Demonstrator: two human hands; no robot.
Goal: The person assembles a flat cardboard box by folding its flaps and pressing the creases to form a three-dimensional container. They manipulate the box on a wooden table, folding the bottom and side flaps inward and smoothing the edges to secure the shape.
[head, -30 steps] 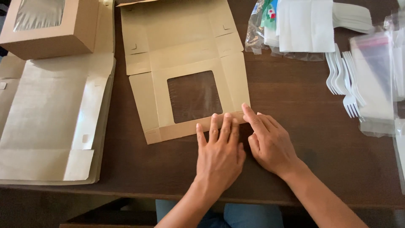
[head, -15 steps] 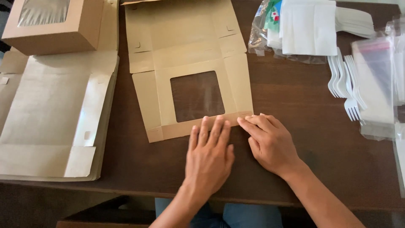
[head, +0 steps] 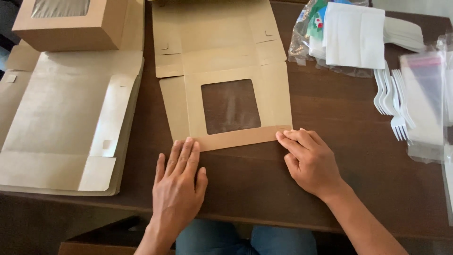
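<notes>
1. The flat box blank [head: 222, 71], brown card with a clear square window [head: 230, 106], lies unfolded on the dark bench [head: 330, 123], just ahead of both hands.
2. The left hand [head: 178, 182] lies flat, fingers together, its tips pressing the near-left end of the blank's folded front strip [head: 236, 138]; it holds nothing.
3. The right hand [head: 309, 158] is loosely curled, its fingertips [head: 283, 137] pressing the strip's right end; it grips nothing either.
4. Judging by how it lies, only this near strip has been creased; side flaps and back panels are flat, so the box is far from standing.
5. Well left of the left hand lies a stack of flat blanks [head: 66, 123], and beyond it one assembled window box [head: 71, 23], its lid closed and its contents not visible.
6. Beyond the right hand, a clear bag [head: 306, 42] holds white napkins [head: 354, 35]; white plastic forks [head: 391, 99] and clear sleeves [head: 424, 94] lie loose to its right.
</notes>
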